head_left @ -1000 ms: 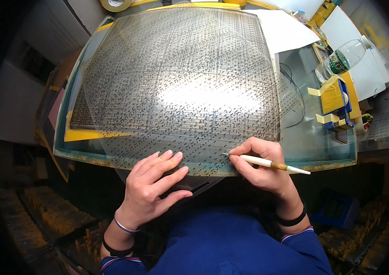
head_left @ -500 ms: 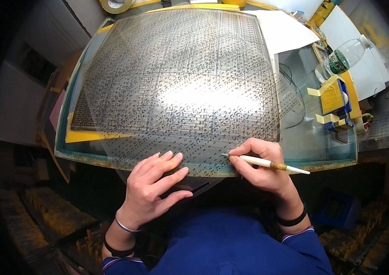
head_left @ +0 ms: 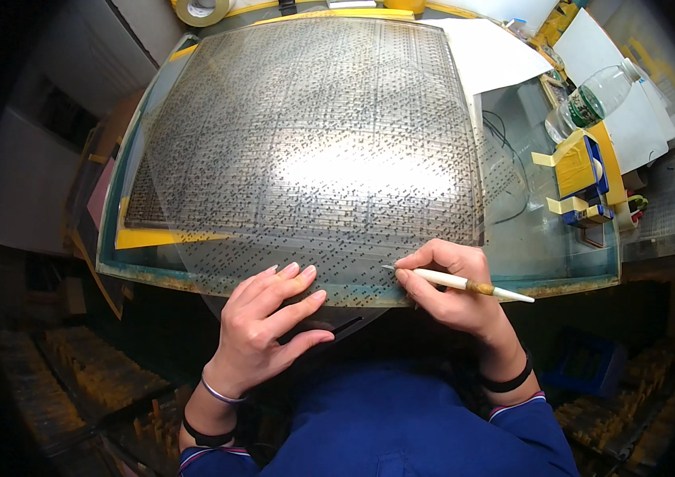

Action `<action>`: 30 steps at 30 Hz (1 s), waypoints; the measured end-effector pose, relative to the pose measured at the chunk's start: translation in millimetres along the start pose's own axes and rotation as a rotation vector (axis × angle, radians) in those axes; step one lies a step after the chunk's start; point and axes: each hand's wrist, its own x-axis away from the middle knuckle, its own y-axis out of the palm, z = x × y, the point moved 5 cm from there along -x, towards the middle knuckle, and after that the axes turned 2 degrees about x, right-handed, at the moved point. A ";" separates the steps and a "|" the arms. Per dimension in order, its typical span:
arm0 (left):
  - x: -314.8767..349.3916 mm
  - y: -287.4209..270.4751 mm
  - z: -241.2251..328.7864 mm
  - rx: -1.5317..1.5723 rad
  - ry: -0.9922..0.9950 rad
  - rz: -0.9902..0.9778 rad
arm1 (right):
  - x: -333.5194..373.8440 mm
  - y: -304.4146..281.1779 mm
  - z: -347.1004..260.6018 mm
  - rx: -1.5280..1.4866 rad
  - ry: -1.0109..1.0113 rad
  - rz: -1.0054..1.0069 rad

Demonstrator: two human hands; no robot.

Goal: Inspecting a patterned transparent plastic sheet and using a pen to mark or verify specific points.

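Observation:
A large clear film sheet (head_left: pixel 274 254), covered in small dark dots, lies over the table's near edge. My left hand (head_left: pixel 266 314) rests on its near part, fingers spread flat and thumb apart. In my right hand (head_left: pixel 453 286) is a slim white pen-shaped tool (head_left: pixel 465 283) with a tan band and thin metal tip. Thumb and fingers pinch it near the tip, which is at the film to the right of my left hand. Whether the tip touches cannot be made out. Beneath the film lies a finely lined, dark-patterned sheet (head_left: pixel 140 203), bright with glare.
The glass-topped table (head_left: pixel 544 246) has a worn near edge. On its right stand a blue-and-yellow tape dispenser (head_left: pixel 580 171), a clear plastic bottle (head_left: pixel 601 95) and a thin cable (head_left: pixel 524 175). White paper (head_left: pixel 496 56) lies at the back right, a tape roll (head_left: pixel 201 8) at the back left.
The tool's tip has shifted very slightly to the left, with my right hand still pinching it. My left hand stays in place on the film.

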 end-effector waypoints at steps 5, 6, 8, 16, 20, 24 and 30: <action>0.2 0.6 -0.3 -0.003 -0.006 -0.003 | -1.1 -0.5 0.2 -0.009 0.003 -0.035; -0.1 0.7 -0.3 -0.003 -0.006 -0.004 | -0.8 -0.4 2.4 -0.031 0.040 -0.019; 0.6 0.2 -0.2 -0.002 -0.005 -0.004 | 0.0 -0.1 -0.5 -0.009 -0.020 -0.018; 0.7 0.3 -0.1 0.006 -0.003 0.001 | 2.2 -1.8 5.7 -0.140 0.113 0.004; 1.1 0.2 0.2 -0.003 -0.003 0.002 | 1.9 -0.6 3.4 -0.045 0.017 0.057; 2.1 0.1 0.2 -0.004 -0.004 0.004 | 1.1 -0.7 -3.3 0.031 -0.097 -0.160; 1.8 -0.2 0.2 0.002 -0.001 0.005 | 6.3 -6.0 5.0 -0.271 0.102 -0.084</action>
